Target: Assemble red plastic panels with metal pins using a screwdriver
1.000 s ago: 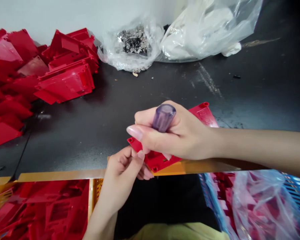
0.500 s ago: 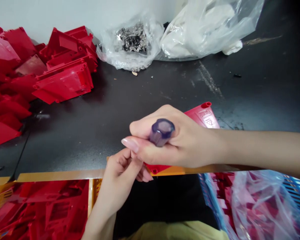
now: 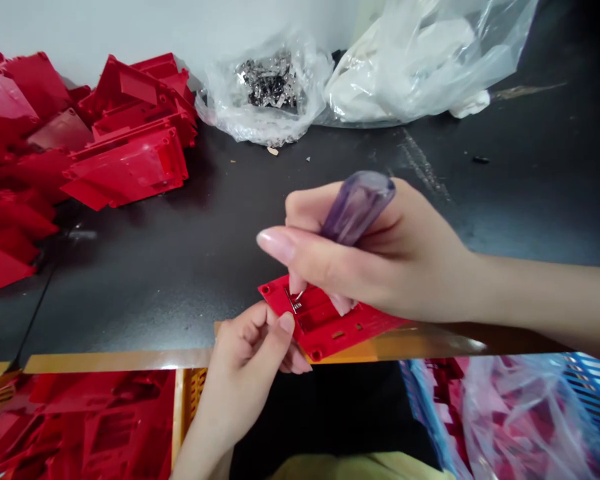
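Two bare hands work at the lower middle of a dark workbench (image 3: 530, 200), whose near edge carries an amber strip (image 3: 405, 347). Below that edge, a yellow crate (image 3: 190, 400) at lower left holds red parts, and a blue crate (image 3: 587, 380) at lower right holds a clear plastic bag (image 3: 520, 420). At upper left, a heap of red plastic panels (image 3: 125, 167) lies against a white wall (image 3: 130, 27). At top centre sits a clear bag of small metal parts (image 3: 267, 87), with a bag of white material (image 3: 410, 67) just beside it. The left hand (image 3: 245, 373) curls closed, pinching the near edge of one red plastic panel (image 3: 325, 327) just above the strip. That panel looks light, stiff and slick, probably best held by its edges. The right hand (image 3: 380, 260) grips a purple-handled tool (image 3: 359, 207) like a pen, its thin tip at a tiny metal piece (image 3: 293, 301) on the panel.
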{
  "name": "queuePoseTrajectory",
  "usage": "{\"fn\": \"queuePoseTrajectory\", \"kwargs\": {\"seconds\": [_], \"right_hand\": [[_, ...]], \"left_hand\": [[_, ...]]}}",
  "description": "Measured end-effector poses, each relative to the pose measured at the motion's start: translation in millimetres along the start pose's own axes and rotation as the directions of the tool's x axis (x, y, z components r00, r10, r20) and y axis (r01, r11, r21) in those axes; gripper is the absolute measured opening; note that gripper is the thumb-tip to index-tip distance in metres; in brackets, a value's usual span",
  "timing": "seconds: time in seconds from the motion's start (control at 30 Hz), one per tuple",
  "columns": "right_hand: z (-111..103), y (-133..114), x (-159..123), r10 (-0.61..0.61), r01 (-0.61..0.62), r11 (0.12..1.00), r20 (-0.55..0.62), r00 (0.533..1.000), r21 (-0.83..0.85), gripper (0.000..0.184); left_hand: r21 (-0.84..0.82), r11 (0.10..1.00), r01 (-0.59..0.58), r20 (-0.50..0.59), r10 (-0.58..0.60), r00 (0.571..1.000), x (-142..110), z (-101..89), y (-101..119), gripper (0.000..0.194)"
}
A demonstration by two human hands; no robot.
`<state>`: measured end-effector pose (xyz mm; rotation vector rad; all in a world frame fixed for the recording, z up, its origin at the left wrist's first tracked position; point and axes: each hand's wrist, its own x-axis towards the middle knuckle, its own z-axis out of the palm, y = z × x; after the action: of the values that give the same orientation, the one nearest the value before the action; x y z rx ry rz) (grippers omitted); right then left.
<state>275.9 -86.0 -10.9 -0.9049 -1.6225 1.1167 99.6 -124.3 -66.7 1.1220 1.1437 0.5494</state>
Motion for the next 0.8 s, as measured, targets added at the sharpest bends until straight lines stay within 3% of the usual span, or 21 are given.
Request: {"fn": "queuePoseTrajectory", "kwargs": {"seconds": [0.3, 0.8], "right_hand": [[3.9, 1.7, -2.3, 0.087, -0.093, 0.990, 0.061, 0.994, 0.105, 0.044], [3.9, 9.7, -2.2, -0.012, 0.004, 0.998, 0.130, 0.991, 0.062, 0.043]], "left_hand": [[0.012, 1.000, -0.026, 0.000, 0.026, 1.000, -0.6, -1.5, -3.7, 0.035], [0.037, 0.999, -0.024, -0.012, 0.025, 1.000, -0.7, -0.8, -2.2, 0.037]]}}
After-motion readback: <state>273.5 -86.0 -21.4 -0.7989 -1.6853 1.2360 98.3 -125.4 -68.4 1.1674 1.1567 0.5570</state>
